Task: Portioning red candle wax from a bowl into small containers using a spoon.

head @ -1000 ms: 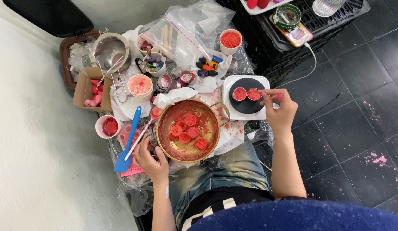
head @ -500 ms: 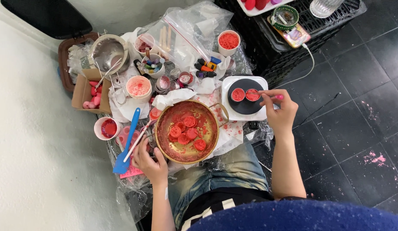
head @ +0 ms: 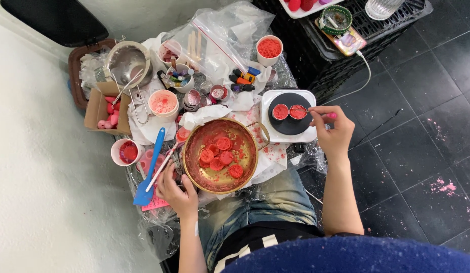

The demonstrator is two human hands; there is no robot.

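My right hand (head: 332,132) grips a thin pink-ended stick (head: 320,112) whose tip reaches a small round tin of red melt (head: 297,111). A second red tin (head: 280,111) sits beside it on the black round hotplate (head: 290,127) with a white base. My left hand (head: 178,188) rests at the left rim of a gold round pan (head: 250,167) holding several red discs (head: 220,154) and crumbs. Whether that hand grips the rim or only touches it is not clear.
A blue spatula (head: 149,170) and a white stick lie left of the pan. Cups of red and pink material (head: 269,48) (head: 163,103) (head: 126,151), a metal strainer (head: 127,61), a cardboard box (head: 98,108), plastic bags and markers crowd the table. A black crate (head: 346,60) stands at right, above dark floor tiles.
The view has drifted slightly. My right hand stays at the right tin with the stick; my left hand stays by the pan rim.
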